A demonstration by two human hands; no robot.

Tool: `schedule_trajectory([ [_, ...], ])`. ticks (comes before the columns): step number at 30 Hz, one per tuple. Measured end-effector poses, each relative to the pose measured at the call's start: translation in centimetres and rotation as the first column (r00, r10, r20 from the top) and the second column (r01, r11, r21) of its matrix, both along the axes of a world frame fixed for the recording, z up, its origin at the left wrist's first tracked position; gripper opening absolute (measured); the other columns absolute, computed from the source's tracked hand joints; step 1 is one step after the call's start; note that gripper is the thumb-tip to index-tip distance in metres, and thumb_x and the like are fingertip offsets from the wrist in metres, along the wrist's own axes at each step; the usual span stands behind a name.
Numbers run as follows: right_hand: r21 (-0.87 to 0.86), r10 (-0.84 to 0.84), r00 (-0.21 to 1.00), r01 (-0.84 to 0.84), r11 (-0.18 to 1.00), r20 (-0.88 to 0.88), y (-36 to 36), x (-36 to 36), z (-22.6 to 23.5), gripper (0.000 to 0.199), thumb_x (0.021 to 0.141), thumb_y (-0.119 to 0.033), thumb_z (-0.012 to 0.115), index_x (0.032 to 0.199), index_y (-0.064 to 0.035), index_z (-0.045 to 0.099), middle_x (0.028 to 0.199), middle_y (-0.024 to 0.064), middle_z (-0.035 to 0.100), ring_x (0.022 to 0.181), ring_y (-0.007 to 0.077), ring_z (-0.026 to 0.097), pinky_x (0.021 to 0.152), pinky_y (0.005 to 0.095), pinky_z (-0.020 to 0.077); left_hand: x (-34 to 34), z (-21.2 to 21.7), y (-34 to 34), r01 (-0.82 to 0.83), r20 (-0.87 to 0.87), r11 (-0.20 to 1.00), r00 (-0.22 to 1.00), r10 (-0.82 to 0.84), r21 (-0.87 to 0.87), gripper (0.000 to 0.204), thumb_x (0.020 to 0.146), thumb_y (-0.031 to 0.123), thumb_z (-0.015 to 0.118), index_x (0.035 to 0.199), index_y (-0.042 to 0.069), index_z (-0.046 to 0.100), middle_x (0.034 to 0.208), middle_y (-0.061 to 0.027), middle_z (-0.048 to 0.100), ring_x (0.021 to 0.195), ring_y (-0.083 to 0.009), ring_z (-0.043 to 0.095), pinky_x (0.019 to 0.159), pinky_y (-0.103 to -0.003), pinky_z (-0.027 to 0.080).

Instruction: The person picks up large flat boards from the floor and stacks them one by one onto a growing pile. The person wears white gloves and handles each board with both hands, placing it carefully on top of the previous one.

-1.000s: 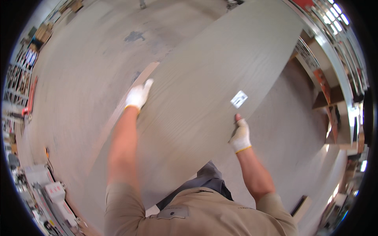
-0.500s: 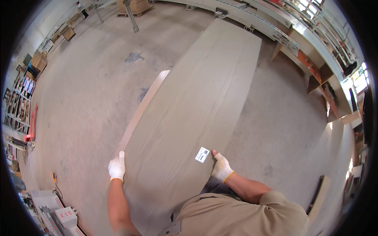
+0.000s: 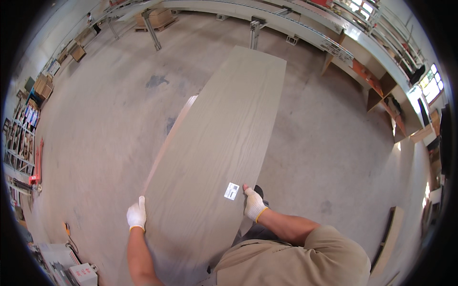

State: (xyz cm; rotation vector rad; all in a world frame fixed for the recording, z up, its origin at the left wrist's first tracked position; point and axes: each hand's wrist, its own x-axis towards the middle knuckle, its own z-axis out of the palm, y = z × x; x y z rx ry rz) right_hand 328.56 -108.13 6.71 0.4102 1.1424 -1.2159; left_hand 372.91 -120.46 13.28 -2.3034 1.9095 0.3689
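Over the concrete floor (image 3: 95,124), both gloved hands' fingers (image 3: 137,209) clasp the long panel (image 3: 224,133) by its side edges

The long wooden board (image 3: 219,143) runs out of view at the bottom edge; its near end is hidden. Shelf goods (image 3: 21,138) at left are too small to identify.

One head-worn fisheye view looks steeply down, close over the long grey wood-grain panel (image 3: 224,143) and concrete floor (image 3: 100,138).
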Motion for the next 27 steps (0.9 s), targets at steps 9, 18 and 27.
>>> schedule_trajectory([
  [9,0.182,0.574,0.632,-0.575,0.798,-0.521,-2.8,-3.0,1.2,0.061,0.097,-0.046,0.056,0.135,0.002,0.058,0.133,0.0263,0.062,0.121,0.0366,0.06,0.103,0.0411,0.0473,0.4,-3.3,-4.0,0.045,0.044,0.998,0.998,-0.047,0.039,0.074,0.103,0.06,0.03,0.092,-0.001,0.072,0.101,-0.0287,0.07,0.098,-0.0474,0.066,0.091,-0.056,0.049],
  [18,0.383,0.851,0.295,-0.794,0.472,-0.435,0.8,-10.5,-0.2,0.034,0.093,-0.019,0.052,0.119,0.0003,0.062,0.105,0.0132,0.067,0.096,0.0271,0.07,0.078,0.0421,0.0589,-3.5,-4.9,-2.5,-0.035,0.006,0.989,0.999,0.035,0.145,0.069,0.1,0.056,0.046,0.147,0.004,0.048,0.143,-0.0245,0.055,0.13,-0.0405,0.054,0.109,-0.047,0.043],
  [27,0.262,0.764,0.508,-0.735,0.625,-0.397,-6.3,-8.6,-5.3,0.041,0.099,-0.023,0.047,0.132,0.0003,0.053,0.117,0.023,0.062,0.095,0.0413,0.071,0.073,0.0512,0.062,-4.5,-3.8,-6.2,-0.112,0.066,0.966,0.993,0.099,0.234,0.071,0.099,0.06,0.044,0.144,0.005,0.052,0.14,-0.0261,0.054,0.127,-0.042,0.055,0.11,-0.047,0.042],
])
